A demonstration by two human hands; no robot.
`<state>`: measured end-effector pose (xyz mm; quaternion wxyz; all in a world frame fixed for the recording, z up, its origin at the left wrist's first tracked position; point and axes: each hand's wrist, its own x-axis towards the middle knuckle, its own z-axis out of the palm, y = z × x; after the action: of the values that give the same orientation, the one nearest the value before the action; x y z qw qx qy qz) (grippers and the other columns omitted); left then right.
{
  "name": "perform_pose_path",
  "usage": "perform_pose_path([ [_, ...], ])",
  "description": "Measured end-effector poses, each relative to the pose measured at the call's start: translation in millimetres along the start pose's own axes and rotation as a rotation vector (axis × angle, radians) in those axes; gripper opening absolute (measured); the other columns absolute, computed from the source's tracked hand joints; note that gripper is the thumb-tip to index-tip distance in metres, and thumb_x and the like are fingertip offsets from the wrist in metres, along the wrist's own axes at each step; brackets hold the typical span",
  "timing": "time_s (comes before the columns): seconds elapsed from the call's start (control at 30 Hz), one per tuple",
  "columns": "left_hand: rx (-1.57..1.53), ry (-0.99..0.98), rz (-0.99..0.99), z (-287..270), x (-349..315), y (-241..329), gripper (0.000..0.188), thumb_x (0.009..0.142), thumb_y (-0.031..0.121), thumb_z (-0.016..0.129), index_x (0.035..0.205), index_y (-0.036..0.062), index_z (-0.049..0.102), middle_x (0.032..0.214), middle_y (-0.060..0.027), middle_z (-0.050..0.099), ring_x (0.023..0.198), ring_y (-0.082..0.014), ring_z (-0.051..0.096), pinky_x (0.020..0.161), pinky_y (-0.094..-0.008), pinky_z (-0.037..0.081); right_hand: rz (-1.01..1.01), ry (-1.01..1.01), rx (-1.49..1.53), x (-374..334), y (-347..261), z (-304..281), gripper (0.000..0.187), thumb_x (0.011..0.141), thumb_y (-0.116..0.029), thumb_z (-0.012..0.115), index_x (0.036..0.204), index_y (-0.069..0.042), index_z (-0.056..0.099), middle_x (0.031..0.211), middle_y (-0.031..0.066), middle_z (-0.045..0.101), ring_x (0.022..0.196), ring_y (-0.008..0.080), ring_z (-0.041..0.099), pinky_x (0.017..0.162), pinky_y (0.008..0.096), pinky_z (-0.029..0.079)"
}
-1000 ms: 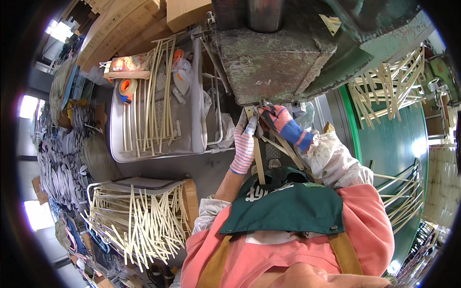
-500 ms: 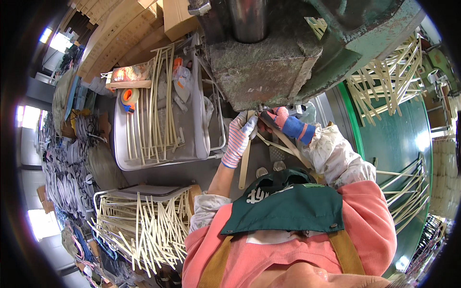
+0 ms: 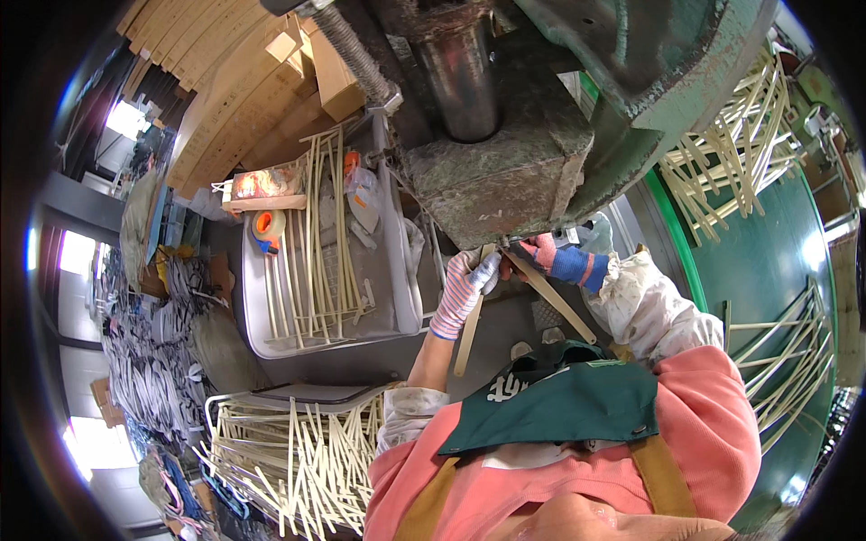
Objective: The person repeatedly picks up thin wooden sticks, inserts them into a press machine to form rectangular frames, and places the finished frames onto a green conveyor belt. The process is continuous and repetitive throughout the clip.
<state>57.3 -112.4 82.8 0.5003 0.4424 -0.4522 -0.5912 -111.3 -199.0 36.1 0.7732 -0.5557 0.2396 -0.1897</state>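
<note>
My left hand (image 3: 465,284), in a pink-and-white striped glove with grey fingertips, is closed on a flat cream strip (image 3: 468,341) that hangs down toward my body. The strip's upper end is at the front lower edge of a worn, dark metal press head (image 3: 496,185). My right hand (image 3: 539,252), in a pink-and-blue glove, is closed around a second flat strip (image 3: 564,308), which slants down to the right. Both hands are close together under the press head. My right fingertips are partly hidden by it.
A grey tub (image 3: 257,316) at left holds long strips, an orange tape dispenser (image 3: 268,227) and plastic bags. Below it stands a rack heaped with strips (image 3: 302,460). More strips (image 3: 731,153) lie on the green table (image 3: 767,261) at right. Cardboard boxes (image 3: 230,108) are stacked behind.
The view has shifted, so the scene sits lower in the picture. Both hands stay beneath the press head, and the strip at my right hand now shows more of its length.
</note>
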Motion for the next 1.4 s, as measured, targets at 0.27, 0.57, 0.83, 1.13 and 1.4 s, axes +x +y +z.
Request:
perform_pose_path([
  [0.27, 0.136, -0.162, -0.042, -10.9, 7.5, 1.3, 0.019, 0.091, 0.02, 0.055, 0.103, 0.0055, 0.059, 0.073, -0.0007, 0.059, 0.051, -0.0016, 0.04, 0.047, -0.018, 0.033, 0.036, 0.028, -0.077, -4.8, 4.7, -0.5, 0.051, 0.092, -0.054, 0.042, 0.088, -0.008, 0.065, 0.078, 0.0, 0.065, 0.055, 0.0075, 0.055, 0.048, 0.0206, 0.041],
  [0.57, 0.115, -0.062, -0.068, -5.0, -0.7, -0.9, 0.015, 0.092, 0.018, 0.054, 0.095, 0.0041, 0.059, 0.074, 0.0051, 0.056, 0.056, -0.0012, 0.039, 0.05, -0.0173, 0.032, 0.178, 0.172, 0.081, 3.2, 8.6, -2.5, 0.024, 0.087, -0.022, 0.062, 0.084, 0.001, 0.062, 0.07, 0.0113, 0.065, 0.052, 0.0186, 0.06, 0.044, 0.0291, 0.047],
  [0.83, 0.08, -0.082, -0.016, -7.4, 3.4, -26.1, 0.016, 0.091, 0.015, 0.054, 0.101, 0.0029, 0.057, 0.079, 0.0042, 0.057, 0.06, -0.0001, 0.041, 0.052, -0.0156, 0.033, 0.115, 0.343, -0.456, -10.8, -3.6, 16.6, 0.03, 0.088, -0.022, 0.059, 0.11, -0.003, 0.051, 0.08, 0.0091, 0.063, 0.065, 0.0166, 0.06, 0.058, 0.0303, 0.049],
  [1.13, 0.21, 0.315, 0.16, -2.3, 3.9, -35.5, 0.026, 0.091, 0.018, 0.057, 0.088, -0.0048, 0.067, 0.071, -0.0002, 0.062, 0.065, -0.0054, 0.046, 0.062, -0.0248, 0.043, -0.337, 0.271, -0.534, -41.1, 12.3, 12.9, 0.062, 0.075, 0.004, 0.062, 0.133, -0.005, 0.042, 0.115, 0.0143, 0.06, 0.103, 0.0159, 0.058, 0.088, 0.0298, 0.045],
  [1.4, -0.079, 0.054, -0.292, -6.9, -81.7, -32.6, 0.023, 0.092, 0.023, 0.056, 0.095, 0.0006, 0.06, 0.065, -0.0025, 0.057, 0.054, -0.0084, 0.05, 0.053, -0.0222, 0.043, 0.141, 0.454, -0.523, -95.2, 17.6, 30.7, 0.015, 0.088, -0.008, 0.052, 0.1, -0.002, 0.059, 0.071, 0.0023, 0.062, 0.06, 0.0099, 0.057, 0.056, 0.0246, 0.047],
])
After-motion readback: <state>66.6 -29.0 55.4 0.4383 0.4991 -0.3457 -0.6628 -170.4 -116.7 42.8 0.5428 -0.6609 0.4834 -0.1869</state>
